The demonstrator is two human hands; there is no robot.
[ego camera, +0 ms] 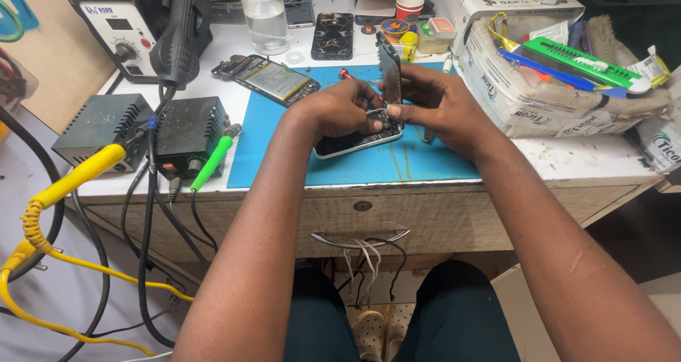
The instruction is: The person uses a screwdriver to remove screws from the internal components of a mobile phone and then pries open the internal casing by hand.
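An opened phone body [355, 143] lies on the blue mat [397, 165] at the middle of the desk. Its screen panel [389, 67] stands lifted up on edge from the body. My right hand [436, 106] pinches the lower part of that panel. Pressed on the body's upper end, my left hand [340, 110] has its fingertips inside the open frame. Both hands touch each other over the phone.
Another opened phone [273, 78] lies at the mat's far left corner, a dark phone back [332, 35] behind it. A hot-air station [124, 21], two dark power boxes [188, 131] and cables crowd the left. A cloth bag of tools [560, 85] fills the right.
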